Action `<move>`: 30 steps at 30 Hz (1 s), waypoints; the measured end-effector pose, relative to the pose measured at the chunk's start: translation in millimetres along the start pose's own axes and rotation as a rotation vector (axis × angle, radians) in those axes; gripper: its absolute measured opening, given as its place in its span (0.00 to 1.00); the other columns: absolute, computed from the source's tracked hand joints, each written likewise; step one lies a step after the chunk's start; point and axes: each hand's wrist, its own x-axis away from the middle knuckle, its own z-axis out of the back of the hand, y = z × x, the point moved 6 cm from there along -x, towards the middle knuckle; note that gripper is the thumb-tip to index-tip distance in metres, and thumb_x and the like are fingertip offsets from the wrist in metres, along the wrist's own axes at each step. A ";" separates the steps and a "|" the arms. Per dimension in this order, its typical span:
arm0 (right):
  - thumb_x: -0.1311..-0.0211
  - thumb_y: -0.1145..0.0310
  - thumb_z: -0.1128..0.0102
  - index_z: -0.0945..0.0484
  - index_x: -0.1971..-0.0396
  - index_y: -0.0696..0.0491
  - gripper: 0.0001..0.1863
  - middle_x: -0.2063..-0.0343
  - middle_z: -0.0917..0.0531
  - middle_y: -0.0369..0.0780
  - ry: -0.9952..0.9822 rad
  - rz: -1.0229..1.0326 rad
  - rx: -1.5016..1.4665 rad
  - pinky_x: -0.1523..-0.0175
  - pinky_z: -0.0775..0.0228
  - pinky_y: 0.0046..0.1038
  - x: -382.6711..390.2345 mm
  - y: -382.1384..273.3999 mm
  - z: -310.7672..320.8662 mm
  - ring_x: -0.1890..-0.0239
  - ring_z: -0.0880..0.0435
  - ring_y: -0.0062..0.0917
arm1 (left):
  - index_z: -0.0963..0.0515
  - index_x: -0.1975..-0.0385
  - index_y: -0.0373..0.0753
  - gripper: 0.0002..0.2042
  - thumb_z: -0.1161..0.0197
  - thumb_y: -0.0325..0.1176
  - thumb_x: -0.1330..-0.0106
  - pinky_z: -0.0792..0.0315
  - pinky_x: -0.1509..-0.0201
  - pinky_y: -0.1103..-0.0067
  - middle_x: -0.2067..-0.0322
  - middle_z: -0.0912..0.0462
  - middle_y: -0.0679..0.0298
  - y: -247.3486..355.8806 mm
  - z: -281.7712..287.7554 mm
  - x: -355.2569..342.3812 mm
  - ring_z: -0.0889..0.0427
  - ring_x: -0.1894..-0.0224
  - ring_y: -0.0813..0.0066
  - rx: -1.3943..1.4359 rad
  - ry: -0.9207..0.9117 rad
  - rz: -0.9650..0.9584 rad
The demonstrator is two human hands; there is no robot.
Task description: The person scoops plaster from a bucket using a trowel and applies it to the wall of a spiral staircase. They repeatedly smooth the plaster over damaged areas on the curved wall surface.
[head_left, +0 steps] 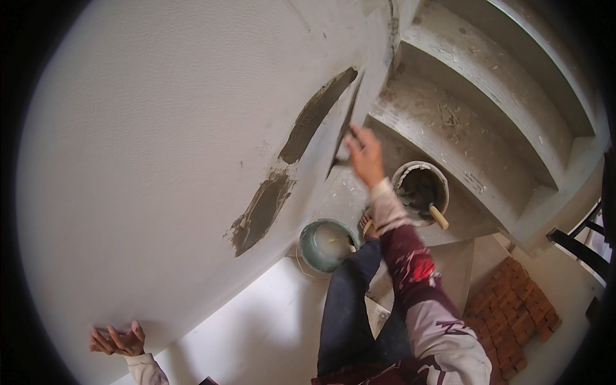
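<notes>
the right hand (366, 157) looks wrapped around a plastering trowel (346, 130), its long blade nearly edge-on just right of the upper strip of dark grey mortar (316, 119) on the white wall (160, 160); i can't tell if it touches. the left hand (120, 340) is empty, fingers spread, by the wall. even pressure and a slight tilt should feather the ragged lower strip (263, 212). a mortar bucket (444, 186) stands near the right wrist.

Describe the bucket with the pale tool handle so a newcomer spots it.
Find the curved steps at upper right. Beside the lowest one, right of the right hand, sits a light-rimmed bucket. Unlike the teal bucket, it holds dark grey material, a pale tool handle crossing its rim.
</notes>
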 end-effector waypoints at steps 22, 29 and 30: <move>0.41 0.73 0.35 0.25 0.43 0.56 0.24 0.55 0.21 0.49 -0.154 0.189 0.082 0.45 0.30 0.34 35.3 -72.0 -56.5 0.52 0.21 0.42 | 0.40 0.37 0.40 0.30 0.47 0.55 0.30 0.62 0.24 0.52 0.33 0.43 0.43 -0.9 -4.3 4.9 0.49 0.28 0.49 0.073 0.009 0.028; 0.43 0.75 0.37 0.25 0.43 0.55 0.25 0.53 0.22 0.47 -0.278 0.116 -0.008 0.44 0.36 0.38 109.2 -98.3 -95.1 0.53 0.26 0.43 | 0.40 0.38 0.41 0.28 0.52 0.56 0.28 0.63 0.24 0.51 0.35 0.42 0.43 0.4 -3.4 -0.2 0.51 0.27 0.49 0.033 -0.003 0.016; 0.42 0.74 0.37 0.25 0.43 0.55 0.25 0.52 0.22 0.47 -0.346 0.119 -0.022 0.43 0.35 0.38 119.7 -99.8 -96.0 0.52 0.25 0.42 | 0.40 0.39 0.40 0.28 0.54 0.57 0.27 0.64 0.24 0.50 0.35 0.42 0.42 1.1 -3.7 -4.8 0.52 0.27 0.49 0.037 0.002 0.000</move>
